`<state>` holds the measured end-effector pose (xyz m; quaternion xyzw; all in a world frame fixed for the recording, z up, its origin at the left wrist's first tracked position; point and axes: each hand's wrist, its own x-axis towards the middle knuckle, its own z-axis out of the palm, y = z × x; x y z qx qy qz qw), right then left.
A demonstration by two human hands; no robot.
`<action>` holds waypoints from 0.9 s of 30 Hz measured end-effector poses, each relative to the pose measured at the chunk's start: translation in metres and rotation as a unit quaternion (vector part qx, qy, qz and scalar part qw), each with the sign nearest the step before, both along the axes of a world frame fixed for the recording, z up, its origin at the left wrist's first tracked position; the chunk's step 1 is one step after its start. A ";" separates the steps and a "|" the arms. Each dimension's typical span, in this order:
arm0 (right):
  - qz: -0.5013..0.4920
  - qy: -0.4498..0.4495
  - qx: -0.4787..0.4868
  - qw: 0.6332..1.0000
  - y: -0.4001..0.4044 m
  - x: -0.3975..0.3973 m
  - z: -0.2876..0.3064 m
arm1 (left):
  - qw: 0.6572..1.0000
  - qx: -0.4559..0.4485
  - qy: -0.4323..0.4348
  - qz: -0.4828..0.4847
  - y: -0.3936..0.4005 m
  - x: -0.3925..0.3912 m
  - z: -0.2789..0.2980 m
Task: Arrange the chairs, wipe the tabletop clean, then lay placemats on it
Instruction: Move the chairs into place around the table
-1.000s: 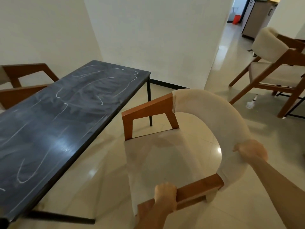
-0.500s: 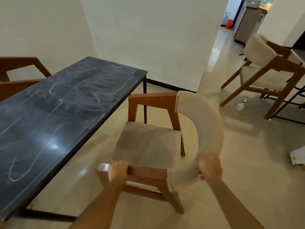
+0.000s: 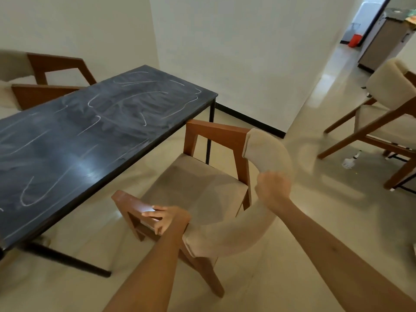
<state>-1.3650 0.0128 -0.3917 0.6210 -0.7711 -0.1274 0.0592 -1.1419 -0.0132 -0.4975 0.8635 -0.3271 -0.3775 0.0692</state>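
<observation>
Your left hand (image 3: 165, 218) holds the wooden arm of the chair (image 3: 198, 194), fingers curled over it in a tight grip. Your right hand (image 3: 273, 190) holds the soft curved back, fingers wrapped around it. The chair sits just beside the dark surface (image 3: 94, 136), which has chalk marks on it. Another chair (image 3: 382, 118) stands well apart on the right.
</observation>
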 end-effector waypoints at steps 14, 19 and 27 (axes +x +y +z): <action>0.038 -0.021 0.027 0.999 -0.129 -0.093 -0.056 | 0.980 0.052 -0.188 0.042 -0.009 -0.020 -0.026; 0.052 0.016 0.038 0.998 -0.160 -0.102 -0.060 | 0.967 0.047 -0.249 0.012 0.001 -0.019 -0.029; 0.114 -0.027 0.054 0.992 -0.240 -0.134 -0.078 | 0.969 -0.031 -0.222 0.104 0.017 -0.034 -0.017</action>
